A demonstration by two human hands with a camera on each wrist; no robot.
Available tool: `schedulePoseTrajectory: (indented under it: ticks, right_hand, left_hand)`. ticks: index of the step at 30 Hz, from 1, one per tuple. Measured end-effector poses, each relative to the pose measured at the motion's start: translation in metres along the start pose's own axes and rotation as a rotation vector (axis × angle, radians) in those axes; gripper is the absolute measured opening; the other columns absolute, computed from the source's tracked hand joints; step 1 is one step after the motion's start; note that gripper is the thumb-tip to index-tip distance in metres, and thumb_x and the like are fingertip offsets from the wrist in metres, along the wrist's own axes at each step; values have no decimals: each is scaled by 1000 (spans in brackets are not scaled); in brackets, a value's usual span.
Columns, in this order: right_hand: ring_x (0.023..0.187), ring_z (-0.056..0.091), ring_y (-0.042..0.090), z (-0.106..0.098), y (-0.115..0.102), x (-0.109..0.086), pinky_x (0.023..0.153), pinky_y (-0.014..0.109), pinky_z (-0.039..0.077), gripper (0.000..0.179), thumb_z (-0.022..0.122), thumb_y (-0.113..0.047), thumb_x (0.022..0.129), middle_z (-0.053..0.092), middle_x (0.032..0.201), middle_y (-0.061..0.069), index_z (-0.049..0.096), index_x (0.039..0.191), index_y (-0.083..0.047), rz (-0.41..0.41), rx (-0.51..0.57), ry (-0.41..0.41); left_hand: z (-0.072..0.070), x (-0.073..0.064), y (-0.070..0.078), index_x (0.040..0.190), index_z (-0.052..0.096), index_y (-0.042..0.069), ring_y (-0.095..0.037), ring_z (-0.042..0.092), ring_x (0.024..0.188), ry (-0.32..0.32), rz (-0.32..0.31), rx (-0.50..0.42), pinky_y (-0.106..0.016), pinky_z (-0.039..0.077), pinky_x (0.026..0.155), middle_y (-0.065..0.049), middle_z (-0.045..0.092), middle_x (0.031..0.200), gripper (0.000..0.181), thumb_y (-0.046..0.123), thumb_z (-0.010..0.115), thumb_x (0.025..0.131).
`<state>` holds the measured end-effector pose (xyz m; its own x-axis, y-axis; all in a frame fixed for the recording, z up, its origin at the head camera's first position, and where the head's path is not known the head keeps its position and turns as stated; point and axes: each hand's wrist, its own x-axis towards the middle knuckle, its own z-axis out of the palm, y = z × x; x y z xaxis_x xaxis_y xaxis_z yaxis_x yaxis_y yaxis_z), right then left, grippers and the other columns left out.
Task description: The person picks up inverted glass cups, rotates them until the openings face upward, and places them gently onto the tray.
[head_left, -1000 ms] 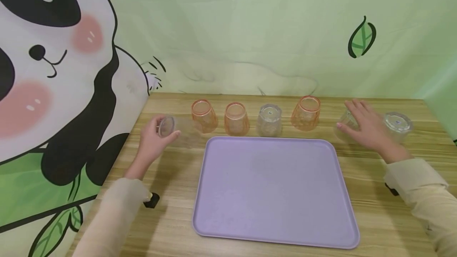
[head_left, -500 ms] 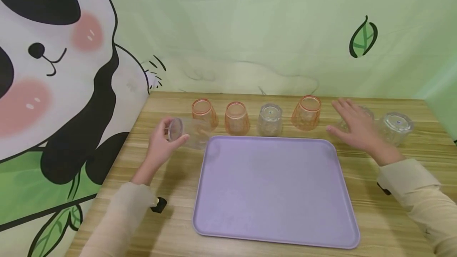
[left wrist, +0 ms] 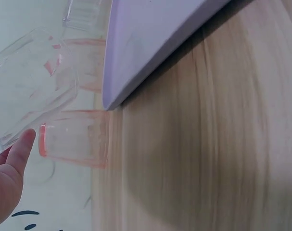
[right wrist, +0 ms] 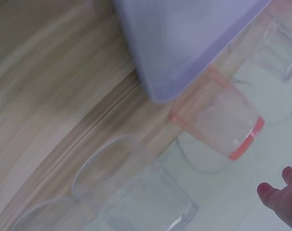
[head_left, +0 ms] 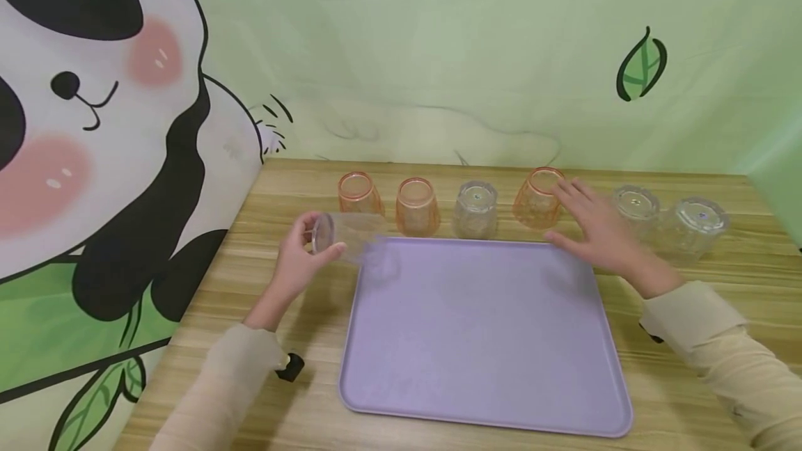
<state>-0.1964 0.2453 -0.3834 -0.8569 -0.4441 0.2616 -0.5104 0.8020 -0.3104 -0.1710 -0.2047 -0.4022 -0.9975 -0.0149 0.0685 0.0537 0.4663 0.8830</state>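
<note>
Tray (head_left: 489,339), flat and lilac, lies on a wooden table (head_left: 316,402). Near the tray's far left corner, the left hand (head_left: 297,256) grips a sideways clear tumbler (head_left: 352,232) by its base end. By the tray's far right corner, the right hand (head_left: 601,232), fingers extended and holding nothing, hovers just beside an upturned orange tumbler (head_left: 535,206). Behind the tray's far edge also stand two more orange tumblers (head_left: 418,209) and an upturned clear one (head_left: 475,213); beyond its right corner, two further clear tumblers (head_left: 697,220).
</note>
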Motion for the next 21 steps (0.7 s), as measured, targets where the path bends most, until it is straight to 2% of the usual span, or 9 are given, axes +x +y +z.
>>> schedulePoseTrajectory:
  ticks: [13,21]
  right_hand:
    - [130,22,37,16,-20,8,98,58,23,79,64,-39,76,28,141,19,26,139,-8,-45,108,-19]
    - [130,23,37,24,-38,11,100,55,24,82,66,-39,75,30,140,20,27,137,-2,-91,200,-47]
  left_hand:
    - [16,-2,3,122,38,5,-25,48,104,-68,10,-166,-23,46,72,-13,46,118,59,11,69,74]
    - [26,-5,10,122,37,3,-26,48,103,-99,30,-225,-23,47,72,-13,45,118,58,6,68,73]
